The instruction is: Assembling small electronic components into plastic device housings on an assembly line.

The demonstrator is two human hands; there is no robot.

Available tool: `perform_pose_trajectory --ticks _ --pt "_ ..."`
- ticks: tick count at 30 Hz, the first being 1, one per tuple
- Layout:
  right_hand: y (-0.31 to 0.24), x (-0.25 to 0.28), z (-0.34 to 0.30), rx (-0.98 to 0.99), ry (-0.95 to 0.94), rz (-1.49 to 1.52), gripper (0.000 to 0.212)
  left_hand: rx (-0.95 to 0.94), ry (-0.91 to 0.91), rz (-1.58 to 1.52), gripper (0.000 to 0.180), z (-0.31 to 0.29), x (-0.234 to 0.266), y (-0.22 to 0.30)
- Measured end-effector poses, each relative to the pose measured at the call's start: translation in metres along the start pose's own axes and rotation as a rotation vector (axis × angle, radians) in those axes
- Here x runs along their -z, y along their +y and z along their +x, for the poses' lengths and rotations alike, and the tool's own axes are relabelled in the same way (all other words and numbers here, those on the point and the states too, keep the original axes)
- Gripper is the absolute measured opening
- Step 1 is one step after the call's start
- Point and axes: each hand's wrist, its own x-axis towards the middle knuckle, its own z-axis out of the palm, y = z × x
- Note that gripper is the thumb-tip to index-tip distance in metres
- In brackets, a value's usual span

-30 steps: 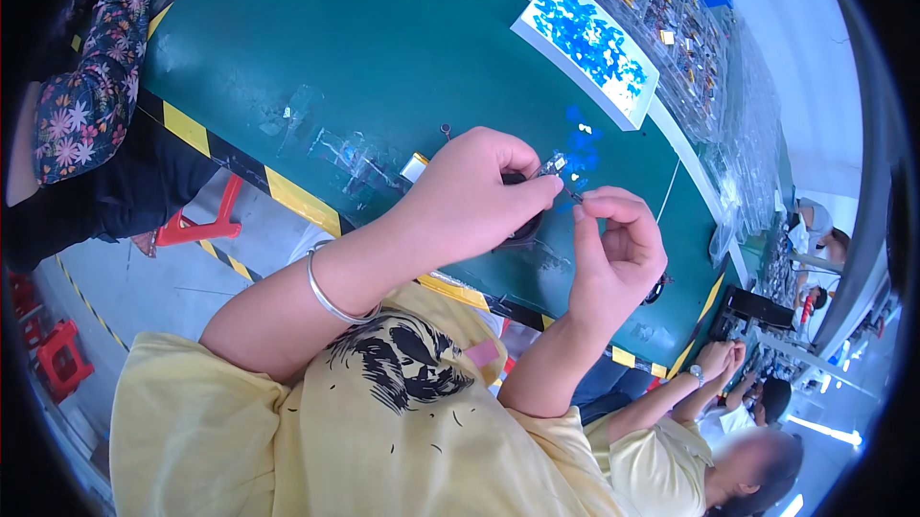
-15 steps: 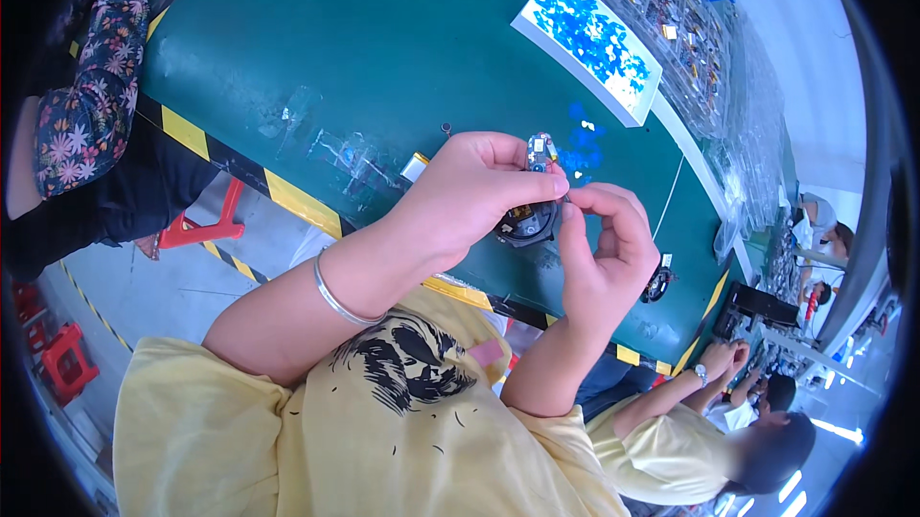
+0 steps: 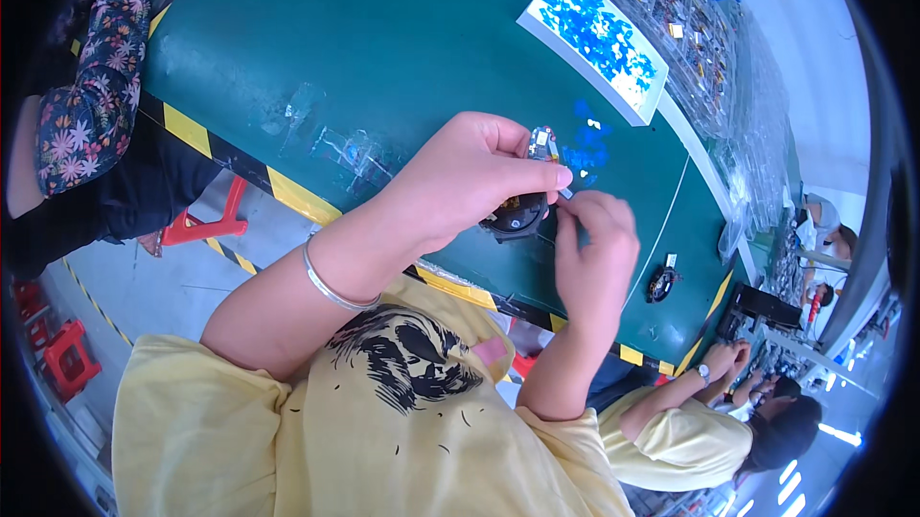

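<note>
Our left hand (image 3: pixel 470 177) curls nearly closed, thumb and fingers pinching a small circuit board (image 3: pixel 542 143) that stands up from a round black part (image 3: pixel 516 215) held under the palm. Our right hand (image 3: pixel 596 244) is also mostly closed, fingertips (image 3: pixel 573 212) pinched together just beside the board; what they grip is too small for us to tell. Both hands hover above the green table (image 3: pixel 383 47), near its striped edge. We see a second black part (image 3: pixel 660 283) lying to the right, blue bits (image 3: pixel 583 148) behind the hands, and a white tray (image 3: pixel 596 38) of blue pieces further back.
</note>
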Motion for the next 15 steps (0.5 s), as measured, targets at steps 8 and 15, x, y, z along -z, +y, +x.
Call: perform_pose_trajectory --ticks 8,15 --pt "-0.016 0.013 -0.001 -0.274 0.094 0.297 0.012 0.040 0.004 -0.011 0.013 0.000 -0.004 0.001" --pt "-0.028 0.006 0.000 -0.131 0.242 0.612 0.015 0.052 -0.101 -0.062 0.014 -0.001 -0.004 0.003"
